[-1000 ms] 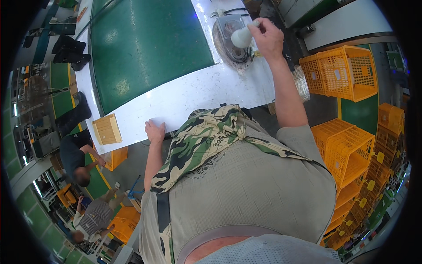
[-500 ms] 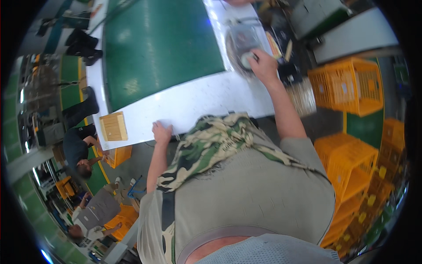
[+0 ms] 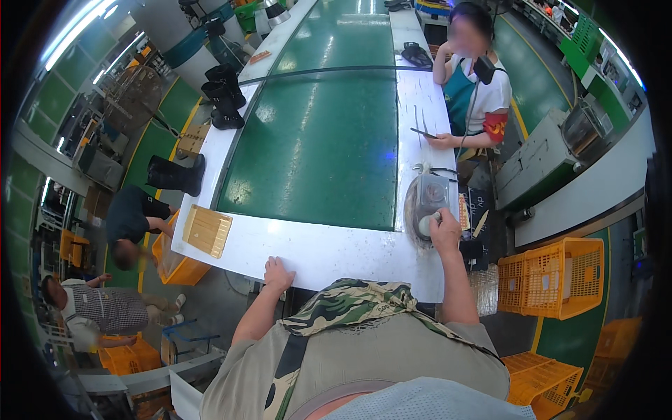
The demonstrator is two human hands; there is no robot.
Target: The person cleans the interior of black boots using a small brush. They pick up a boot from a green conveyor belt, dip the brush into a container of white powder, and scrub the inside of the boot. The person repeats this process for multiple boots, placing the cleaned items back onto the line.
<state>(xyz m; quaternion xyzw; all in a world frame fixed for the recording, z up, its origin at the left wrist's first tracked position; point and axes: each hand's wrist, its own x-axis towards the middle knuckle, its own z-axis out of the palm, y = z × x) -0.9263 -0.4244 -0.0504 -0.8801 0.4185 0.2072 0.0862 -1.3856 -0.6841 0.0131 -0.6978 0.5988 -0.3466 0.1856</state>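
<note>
My right hand [image 3: 445, 231] reaches out to the right end of the white table and closes on a pale round knob [image 3: 425, 225] of a grey machine [image 3: 428, 204] standing there. My left hand [image 3: 278, 272] lies flat on the white table's near edge [image 3: 336, 255], fingers spread, holding nothing. A green conveyor belt [image 3: 329, 133] runs away from me down the middle of the table. A camouflage cloth [image 3: 350, 306] hangs at my chest.
A wooden slatted tray [image 3: 207, 230] lies at the table's left corner. Black boots [image 3: 175, 174] stand along the left edge. A seated person [image 3: 473, 91] works at the right side. Orange crates [image 3: 556, 276] stand at right; two people [image 3: 133, 220] crouch at left.
The view has tilted up, so more of the belt and the seated person show. My right hand stays on the machine's knob; my left hand stays on the table edge.
</note>
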